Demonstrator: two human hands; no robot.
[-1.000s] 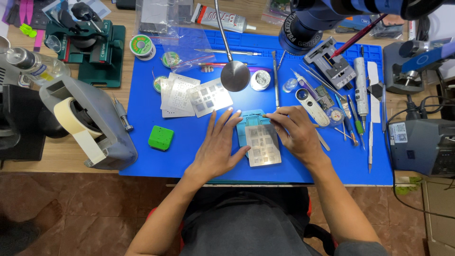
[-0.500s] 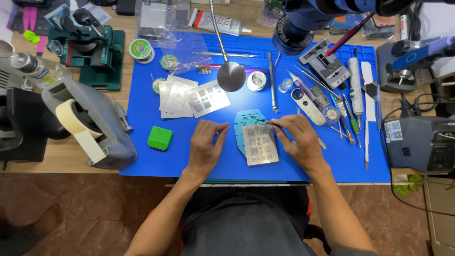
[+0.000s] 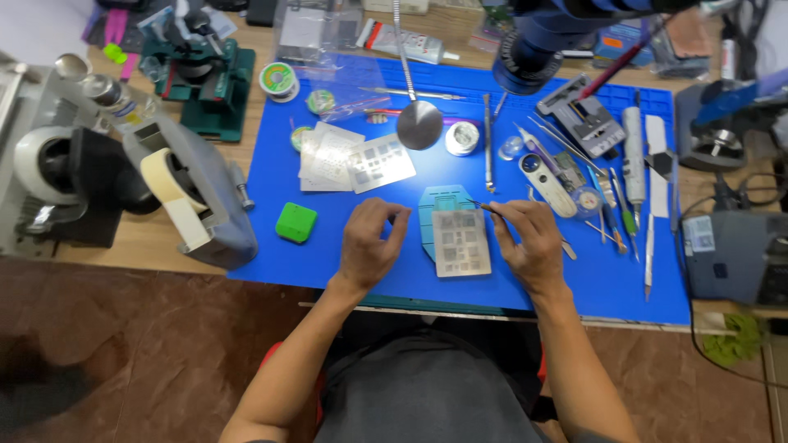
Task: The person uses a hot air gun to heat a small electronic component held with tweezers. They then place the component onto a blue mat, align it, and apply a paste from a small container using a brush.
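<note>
A square metal stencil (image 3: 461, 242) lies on a light-blue holder plate (image 3: 441, 203) on the blue work mat (image 3: 328, 262). My right hand (image 3: 529, 246) rests at the stencil's right edge and pinches thin tweezers (image 3: 484, 206), whose tip points left over the holder's top right corner. My left hand (image 3: 370, 244) is just left of the holder, fingers curled together, thumb and fingertips pinched; anything between them is too small to see.
More stencils (image 3: 355, 159) lie at the mat's upper left and a green square block (image 3: 295, 222) at its left. Hand tools (image 3: 603, 180) crowd the right side. A tape dispenser (image 3: 190, 190) stands left; a round mirror on a stalk (image 3: 419, 125) and a microscope head (image 3: 538, 45) hang above.
My left hand has come off the stencil, moved left and curled its fingers. My right hand has lifted its fingers from the stencil and now holds the tweezers above its corner.
</note>
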